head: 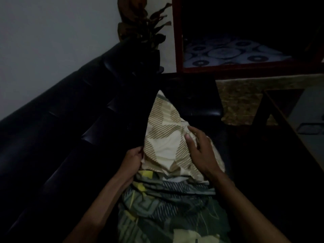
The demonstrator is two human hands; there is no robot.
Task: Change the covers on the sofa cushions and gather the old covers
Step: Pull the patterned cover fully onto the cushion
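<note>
we have the cushion lying on the seat of the black sofa, its long axis running away from us, the far corner pointing up toward the sofa's far arm and the near end at our hands. it wears a cream cover with tan hatched shapes. a black cover lies along its left flank, dark enough that we cannot tell where it stops against the sofa. our left hand grips the near edge of that black cover at the cushion's lower left corner, fingers curled round the fabric. our right hand rests on top of the cushion, right of centre, fingertips bunching the cream cloth into a pinch. below both hands, nearer us, a grey and yellow patterned cloth lies crumpled; whether it is one of the covers we cannot say. we judge the coming pull runs along the cushion's length, between the two hands, with the left hand nearer the open end.
</note>
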